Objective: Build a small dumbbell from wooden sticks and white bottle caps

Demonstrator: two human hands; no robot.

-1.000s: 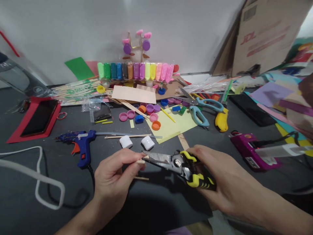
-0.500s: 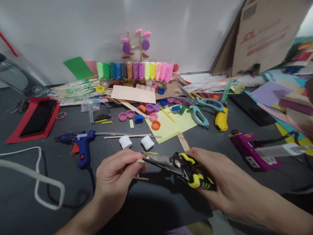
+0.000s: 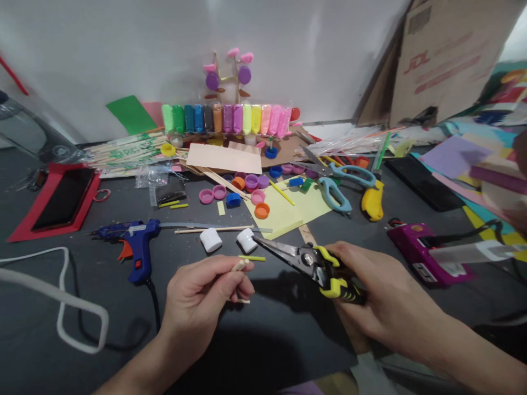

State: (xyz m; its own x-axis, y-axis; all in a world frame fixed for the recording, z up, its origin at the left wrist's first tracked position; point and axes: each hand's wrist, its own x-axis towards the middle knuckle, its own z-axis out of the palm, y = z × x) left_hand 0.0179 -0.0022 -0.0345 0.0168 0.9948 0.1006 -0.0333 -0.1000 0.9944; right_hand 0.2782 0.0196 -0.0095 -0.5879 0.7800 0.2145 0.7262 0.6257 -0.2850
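Between the thumb and fingers of my left hand (image 3: 208, 291) are short pale wooden sticks (image 3: 240, 265). My right hand (image 3: 362, 291) is wrapped round the black and yellow handles of a pair of cutters (image 3: 307, 260). The blades look closed and point left, with their tip close to a white cap (image 3: 247, 240) and apart from the sticks. A second white cap (image 3: 211, 240) lies to the left. A short yellow-green stick (image 3: 252, 258) rests on the table just beyond my left fingertips.
A blue glue gun (image 3: 142, 247) and a white cable (image 3: 61, 296) lie at the left. Coloured bottle caps (image 3: 262, 210), yellow paper (image 3: 304, 206) and light-blue scissors (image 3: 335, 195) sit farther back. A purple power strip (image 3: 424, 252) is at the right.
The cutters have moved away from the sticks, slightly to the right, and their blades have closed. My left hand has turned a little, showing more of the stick ends.
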